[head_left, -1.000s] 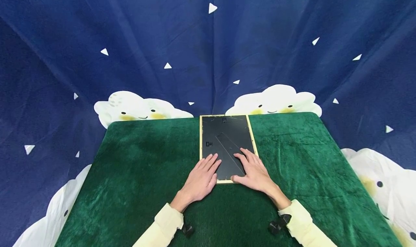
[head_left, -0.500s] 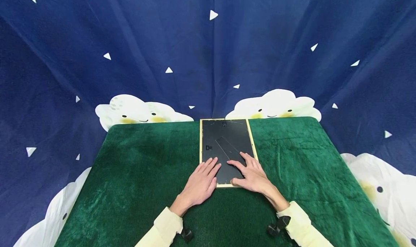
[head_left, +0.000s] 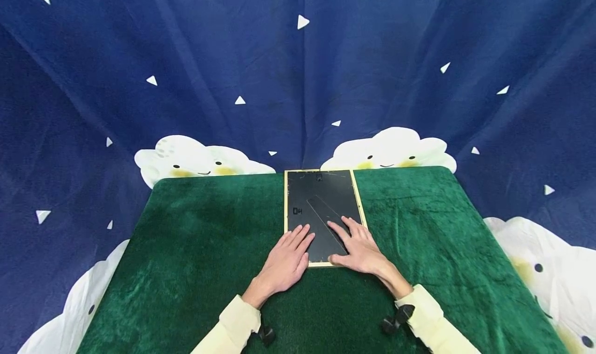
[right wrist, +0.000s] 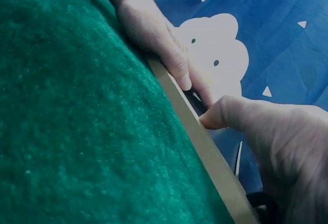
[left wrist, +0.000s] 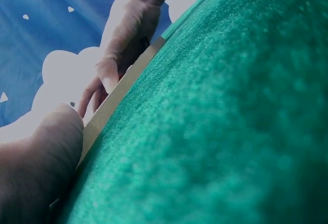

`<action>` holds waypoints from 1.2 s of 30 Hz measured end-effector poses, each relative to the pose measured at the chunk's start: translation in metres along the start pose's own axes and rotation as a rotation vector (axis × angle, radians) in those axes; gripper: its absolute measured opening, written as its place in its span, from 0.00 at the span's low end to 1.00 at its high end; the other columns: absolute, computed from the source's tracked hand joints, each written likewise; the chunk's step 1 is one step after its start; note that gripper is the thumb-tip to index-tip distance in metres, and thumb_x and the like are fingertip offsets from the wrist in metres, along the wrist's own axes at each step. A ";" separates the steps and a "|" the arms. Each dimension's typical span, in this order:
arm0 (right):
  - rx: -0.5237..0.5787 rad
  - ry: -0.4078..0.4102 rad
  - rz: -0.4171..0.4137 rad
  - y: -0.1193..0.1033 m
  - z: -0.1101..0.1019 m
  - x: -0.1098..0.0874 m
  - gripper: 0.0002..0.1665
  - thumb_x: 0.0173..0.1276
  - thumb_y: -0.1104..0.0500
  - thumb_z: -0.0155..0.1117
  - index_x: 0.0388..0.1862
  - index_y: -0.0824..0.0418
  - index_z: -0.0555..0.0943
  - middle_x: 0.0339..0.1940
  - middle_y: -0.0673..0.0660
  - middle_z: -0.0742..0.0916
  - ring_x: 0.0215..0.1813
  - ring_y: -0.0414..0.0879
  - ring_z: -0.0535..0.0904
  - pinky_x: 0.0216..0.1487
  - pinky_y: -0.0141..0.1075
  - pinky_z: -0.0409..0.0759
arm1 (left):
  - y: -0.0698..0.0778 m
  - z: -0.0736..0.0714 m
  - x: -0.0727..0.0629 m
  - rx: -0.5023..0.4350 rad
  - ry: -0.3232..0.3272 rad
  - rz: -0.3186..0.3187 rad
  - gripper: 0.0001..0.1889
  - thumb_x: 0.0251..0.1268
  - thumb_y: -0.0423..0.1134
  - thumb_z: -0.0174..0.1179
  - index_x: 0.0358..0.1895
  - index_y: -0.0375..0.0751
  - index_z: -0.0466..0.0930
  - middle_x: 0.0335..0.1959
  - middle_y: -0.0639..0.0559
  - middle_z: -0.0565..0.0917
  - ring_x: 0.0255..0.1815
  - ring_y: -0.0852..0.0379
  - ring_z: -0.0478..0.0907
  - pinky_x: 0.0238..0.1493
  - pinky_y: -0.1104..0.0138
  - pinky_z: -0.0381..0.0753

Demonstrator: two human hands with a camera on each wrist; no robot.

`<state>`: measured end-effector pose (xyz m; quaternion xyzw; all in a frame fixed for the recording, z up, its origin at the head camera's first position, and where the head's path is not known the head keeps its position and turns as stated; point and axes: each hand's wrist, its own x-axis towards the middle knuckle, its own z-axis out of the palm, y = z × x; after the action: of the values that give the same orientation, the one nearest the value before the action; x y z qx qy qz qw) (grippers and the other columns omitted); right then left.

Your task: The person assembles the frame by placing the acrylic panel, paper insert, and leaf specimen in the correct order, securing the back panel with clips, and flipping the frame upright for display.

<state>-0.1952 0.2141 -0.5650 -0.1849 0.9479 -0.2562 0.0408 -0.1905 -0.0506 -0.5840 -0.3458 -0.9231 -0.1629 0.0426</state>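
Observation:
A picture frame (head_left: 301, 188) lies back side up at the table's far edge, with a black backing board and a thin pale wooden rim (head_left: 318, 264). A narrow support leg (head_left: 318, 205) lies flat, slanting across the backing. My left hand (head_left: 285, 261) rests on the near left corner, fingers straight and close together. On the near right corner lies my right hand (head_left: 364, 251), fingers spread, its index fingertip beside the leg and its thumb at the near rim. Both wrist views show the frame's wooden side (left wrist: 120, 93) against the cloth; the right thumb (right wrist: 218, 114) touches its upper edge.
Dark green plush cloth (head_left: 200, 240) covers the table and extends on both sides of the frame. Behind the far edge hangs a blue curtain (head_left: 261, 48) with white triangles and smiling clouds. Black wrist devices (head_left: 397, 319) sit at the sleeve cuffs.
My right index finger has drawn back toward the palm, then stretched forward again along the backing. The left hand and the frame stay in place; the head view has tilted slightly.

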 end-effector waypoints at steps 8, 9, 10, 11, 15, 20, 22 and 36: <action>0.015 0.046 -0.024 -0.003 -0.005 -0.004 0.62 0.63 0.33 0.70 0.82 0.68 0.60 0.84 0.69 0.61 0.83 0.68 0.53 0.78 0.67 0.49 | -0.001 -0.001 0.001 -0.011 -0.007 -0.008 0.28 0.84 0.46 0.40 0.82 0.46 0.61 0.85 0.49 0.57 0.86 0.51 0.49 0.84 0.54 0.49; 0.021 0.051 -0.023 -0.002 -0.005 -0.004 0.61 0.63 0.33 0.70 0.82 0.68 0.60 0.84 0.68 0.61 0.84 0.67 0.53 0.78 0.67 0.49 | -0.001 -0.001 0.001 -0.013 -0.013 -0.013 0.28 0.85 0.46 0.40 0.83 0.46 0.61 0.85 0.49 0.56 0.86 0.52 0.48 0.84 0.55 0.48; 0.024 0.057 -0.021 -0.002 -0.005 -0.004 0.61 0.63 0.33 0.70 0.82 0.68 0.61 0.84 0.68 0.61 0.84 0.67 0.53 0.78 0.67 0.49 | -0.001 -0.002 0.002 -0.015 -0.018 -0.017 0.28 0.85 0.46 0.39 0.83 0.46 0.60 0.85 0.50 0.56 0.87 0.53 0.48 0.84 0.55 0.48; 0.029 0.061 -0.016 -0.002 -0.005 -0.004 0.61 0.63 0.33 0.71 0.82 0.67 0.61 0.84 0.68 0.61 0.84 0.67 0.53 0.78 0.67 0.50 | -0.001 -0.002 0.002 -0.017 -0.024 -0.019 0.28 0.85 0.46 0.39 0.83 0.46 0.60 0.86 0.50 0.56 0.87 0.53 0.47 0.84 0.56 0.47; 0.065 0.066 0.019 -0.002 -0.006 -0.003 0.62 0.60 0.33 0.74 0.82 0.66 0.63 0.84 0.66 0.62 0.83 0.67 0.54 0.77 0.68 0.53 | -0.001 -0.001 0.003 -0.016 -0.013 -0.010 0.28 0.85 0.46 0.40 0.82 0.45 0.61 0.85 0.49 0.57 0.86 0.51 0.49 0.84 0.55 0.49; 0.081 0.052 0.054 -0.004 -0.008 0.002 0.62 0.56 0.34 0.78 0.81 0.64 0.64 0.82 0.67 0.64 0.82 0.70 0.56 0.74 0.71 0.56 | -0.002 0.000 0.001 -0.001 0.009 0.005 0.28 0.84 0.46 0.41 0.81 0.44 0.63 0.85 0.47 0.58 0.86 0.49 0.51 0.83 0.53 0.52; 0.083 0.036 0.068 -0.006 -0.008 0.004 0.63 0.55 0.35 0.78 0.81 0.63 0.64 0.82 0.68 0.64 0.82 0.70 0.55 0.74 0.72 0.57 | -0.002 0.000 0.000 0.003 0.005 0.003 0.28 0.84 0.46 0.40 0.81 0.44 0.63 0.85 0.47 0.58 0.86 0.50 0.51 0.83 0.53 0.51; 0.054 0.010 0.013 -0.004 -0.017 0.001 0.61 0.59 0.33 0.76 0.82 0.60 0.64 0.83 0.67 0.64 0.82 0.68 0.57 0.73 0.70 0.59 | -0.002 -0.001 0.002 -0.026 -0.001 -0.006 0.28 0.84 0.46 0.42 0.81 0.45 0.63 0.85 0.48 0.58 0.86 0.50 0.50 0.84 0.54 0.50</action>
<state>-0.1980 0.2182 -0.5482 -0.1761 0.9421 -0.2822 0.0426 -0.1938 -0.0514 -0.5830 -0.3437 -0.9219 -0.1751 0.0371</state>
